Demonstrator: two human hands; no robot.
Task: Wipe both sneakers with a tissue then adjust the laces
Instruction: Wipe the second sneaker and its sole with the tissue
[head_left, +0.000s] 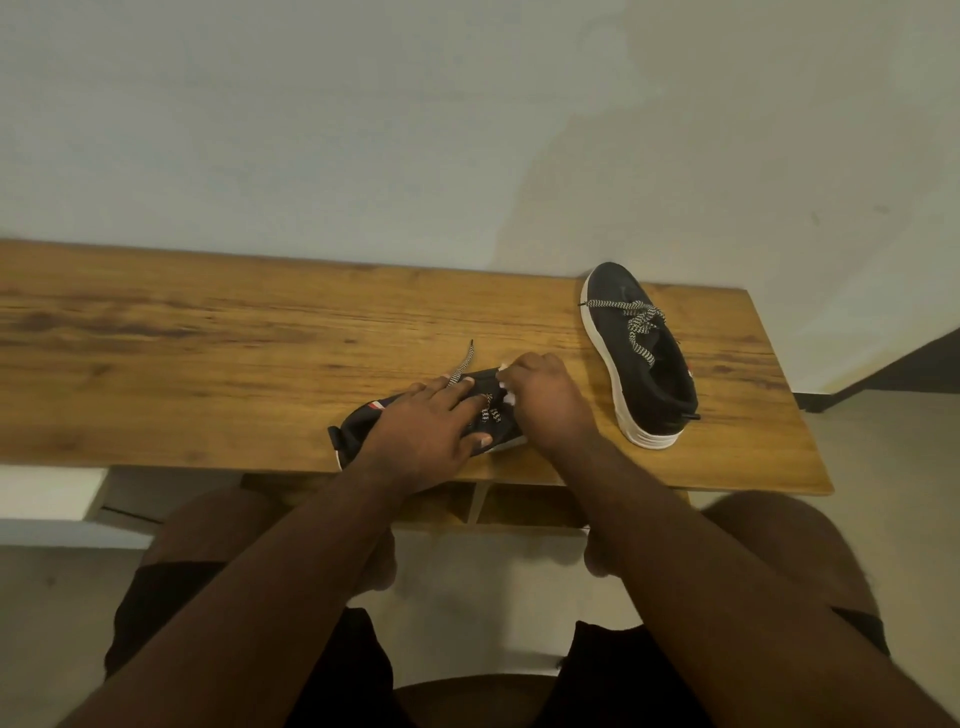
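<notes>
A black sneaker (363, 421) with a white sole lies near the front edge of the wooden table (208, 338), heel to the left. My left hand (426, 431) grips it from above, fingers over the laces and thumb on the near side. My right hand (545, 400) is curled round a white tissue (510, 399) and presses it on the toe end. One checkered lace end (462, 366) trails out behind my left fingers. The second black sneaker (641, 358) stands at the right, toe toward the wall, its checkered laces loosely crossed.
The table runs along a pale wall. Its right end lies just past the second sneaker. Open shelf compartments (519, 506) sit under the tabletop. My knees are below the front edge, above a light floor.
</notes>
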